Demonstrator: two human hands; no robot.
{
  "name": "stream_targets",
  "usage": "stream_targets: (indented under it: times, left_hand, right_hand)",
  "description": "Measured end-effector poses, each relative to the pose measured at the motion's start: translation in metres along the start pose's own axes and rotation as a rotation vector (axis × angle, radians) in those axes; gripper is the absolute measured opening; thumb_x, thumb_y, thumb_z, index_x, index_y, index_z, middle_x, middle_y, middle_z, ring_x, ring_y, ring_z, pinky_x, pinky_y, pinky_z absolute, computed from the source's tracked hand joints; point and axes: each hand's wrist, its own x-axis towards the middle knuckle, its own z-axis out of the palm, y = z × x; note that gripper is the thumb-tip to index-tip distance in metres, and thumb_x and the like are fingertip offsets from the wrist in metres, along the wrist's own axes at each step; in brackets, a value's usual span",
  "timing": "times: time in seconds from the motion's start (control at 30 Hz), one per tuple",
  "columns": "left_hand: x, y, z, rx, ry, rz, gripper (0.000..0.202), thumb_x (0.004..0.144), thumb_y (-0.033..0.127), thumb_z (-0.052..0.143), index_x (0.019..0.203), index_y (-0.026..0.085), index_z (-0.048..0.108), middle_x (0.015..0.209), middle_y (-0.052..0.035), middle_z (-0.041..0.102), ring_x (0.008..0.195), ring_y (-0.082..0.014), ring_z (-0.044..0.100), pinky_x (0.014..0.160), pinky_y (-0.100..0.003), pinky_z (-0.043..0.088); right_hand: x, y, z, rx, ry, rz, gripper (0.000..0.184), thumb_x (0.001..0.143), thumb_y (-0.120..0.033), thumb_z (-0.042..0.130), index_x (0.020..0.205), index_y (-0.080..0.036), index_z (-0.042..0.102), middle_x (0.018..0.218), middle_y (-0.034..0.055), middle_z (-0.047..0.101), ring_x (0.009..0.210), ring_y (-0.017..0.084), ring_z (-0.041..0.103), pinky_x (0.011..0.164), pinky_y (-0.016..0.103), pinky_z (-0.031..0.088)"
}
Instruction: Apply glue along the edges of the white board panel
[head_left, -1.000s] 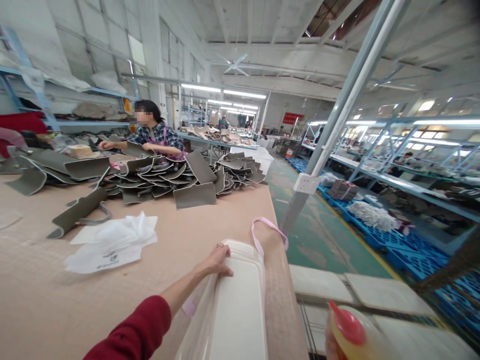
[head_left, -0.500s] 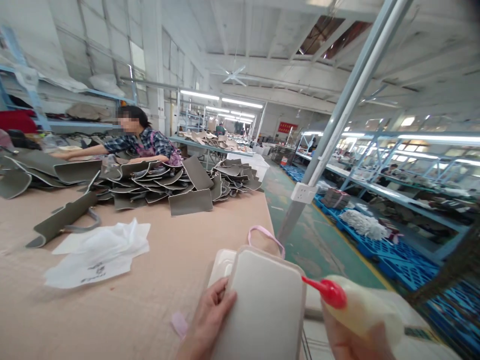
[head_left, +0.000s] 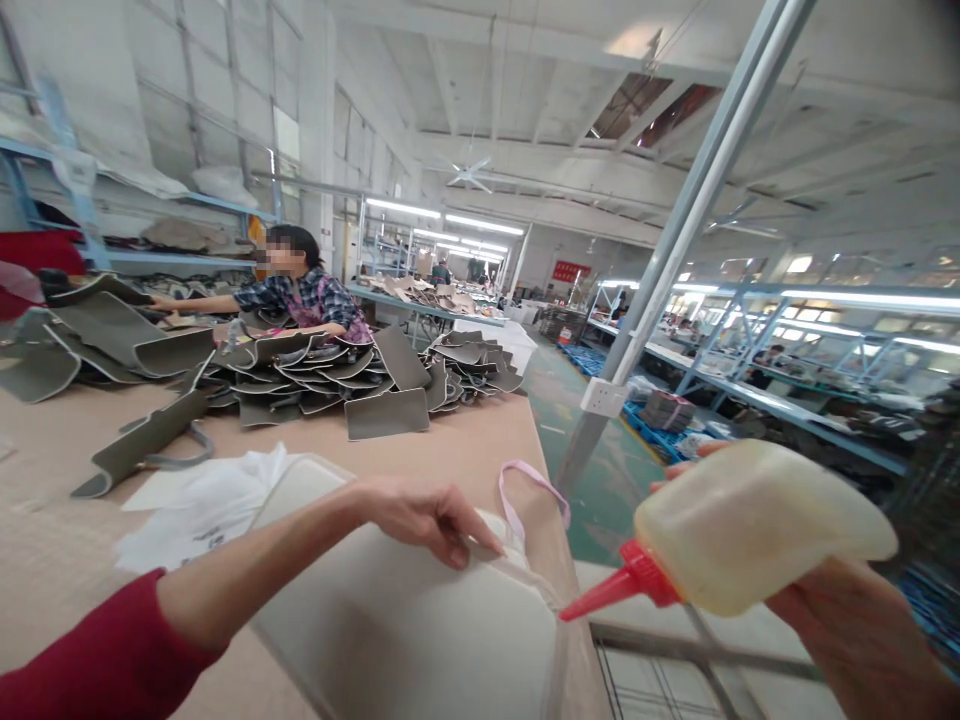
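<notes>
My left hand reaches across from the left, its fingers closed on the top edge of a pale, flat panel with a raised rim. Another pale piece shows behind the wrist. In my right hand is a translucent squeeze bottle of yellowish liquid, tilted nozzle-down to the left. Its red nozzle has the tip at the panel's right edge; I cannot tell whether it touches. A pink strap loop lies just beyond the panel.
Grey-brown bag pieces are heaped across the table, a co-worker behind them. White tissue paper lies at left. A slanted metal post with a socket box stands beyond the table's right edge, near the green floor.
My left hand has moved from the panel's left side to its top edge, and the panel now lies lower and tilted. The bottle has risen and tipped, its nozzle pointing down-left.
</notes>
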Motion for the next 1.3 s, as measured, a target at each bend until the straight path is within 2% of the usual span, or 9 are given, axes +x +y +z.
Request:
stream_targets:
  times: [0.1,0.17,0.3,0.43,0.6,0.77,1.0,1.17,1.3]
  left_hand:
    - [0.0,0.002,-0.011,-0.017,-0.101,0.009,0.046,0.072,0.024,0.067,0.117,0.014,0.063,0.088,-0.001,0.069,0.076,-0.0135,0.058,0.071,-0.019,0.045]
    - [0.0,0.007,-0.017,-0.01,-0.173,0.013,0.045,0.073,0.021,0.066,0.117,0.014,0.063,0.096,-0.002,0.069,0.083,-0.0156,0.061,0.075,-0.02,0.046]
    - [-0.001,0.012,-0.024,-0.014,-0.318,0.018,0.046,0.074,0.015,0.063,0.12,0.011,0.06,0.106,-0.0039,0.067,0.094,-0.0188,0.061,0.081,-0.022,0.046]
    - [-0.004,0.006,-0.027,-0.07,-0.359,0.046,0.046,0.072,0.02,0.068,0.118,0.014,0.062,0.102,-0.0023,0.069,0.096,-0.0208,0.062,0.086,-0.025,0.046]
    - [-0.009,-0.008,-0.032,-0.115,-0.363,0.078,0.05,0.065,0.027,0.076,0.112,0.014,0.066,0.091,-0.003,0.071,0.088,-0.0209,0.064,0.081,-0.024,0.049]
    - [-0.015,-0.01,-0.033,-0.135,-0.401,0.039,0.056,0.066,0.033,0.076,0.116,0.013,0.063,0.085,-0.0028,0.071,0.09,-0.0212,0.063,0.082,-0.023,0.048]
    - [-0.017,-0.002,-0.027,-0.131,-0.464,0.036,0.06,0.064,0.035,0.076,0.118,0.013,0.062,0.091,-0.0029,0.07,0.097,-0.0243,0.062,0.087,-0.026,0.046]
    - [-0.014,0.003,-0.023,-0.11,-0.521,0.029,0.059,0.069,0.03,0.073,0.122,0.009,0.058,0.094,-0.0038,0.07,0.101,-0.0234,0.06,0.09,-0.024,0.044]
    - [-0.012,0.004,-0.02,-0.13,-0.514,0.031,0.054,0.065,0.028,0.075,0.115,0.01,0.064,0.091,-0.0027,0.07,0.099,-0.0238,0.061,0.088,-0.024,0.045]
  right_hand:
    - [0.0,-0.003,0.037,0.108,-0.005,0.064,0.052,0.054,-0.041,0.082,0.102,-0.032,0.062,0.095,0.0035,0.067,0.086,0.021,0.064,0.075,0.032,0.052]
    - [0.001,-0.004,0.052,0.105,-0.011,0.018,0.046,0.063,-0.049,0.074,0.102,-0.028,0.062,0.094,0.0049,0.067,0.084,0.021,0.065,0.074,0.033,0.052]
    - [0.008,-0.004,0.053,0.107,-0.199,0.032,0.053,0.057,-0.042,0.08,0.105,-0.029,0.062,0.096,0.006,0.067,0.087,0.026,0.064,0.078,0.039,0.052]
    - [0.01,-0.007,0.058,0.058,-0.346,0.064,0.066,0.051,-0.039,0.085,0.111,-0.032,0.059,0.111,0.0062,0.062,0.104,0.028,0.058,0.091,0.044,0.045]
    - [0.006,0.001,0.075,0.059,-0.177,-0.114,0.076,0.059,-0.041,0.08,0.127,-0.032,0.047,0.122,0.0119,0.056,0.108,0.032,0.055,0.088,0.046,0.048]
    - [0.008,0.007,0.082,-0.041,-0.291,-0.043,0.071,0.06,-0.043,0.077,0.125,-0.029,0.051,0.121,0.0121,0.057,0.106,0.033,0.056,0.084,0.044,0.049]
    - [-0.002,0.004,0.108,-0.035,-0.219,0.034,0.078,0.046,-0.05,0.083,0.115,-0.025,0.057,0.11,0.0106,0.062,0.098,0.032,0.06,0.083,0.047,0.049]
    - [-0.001,0.008,0.101,-0.044,-0.245,0.029,0.082,0.042,-0.048,0.086,0.115,-0.024,0.056,0.108,0.0118,0.063,0.096,0.033,0.06,0.082,0.05,0.049]
    - [0.003,0.011,0.09,-0.005,-0.262,0.087,0.083,0.042,-0.047,0.085,0.116,-0.023,0.056,0.107,0.0106,0.064,0.096,0.031,0.06,0.084,0.048,0.047]
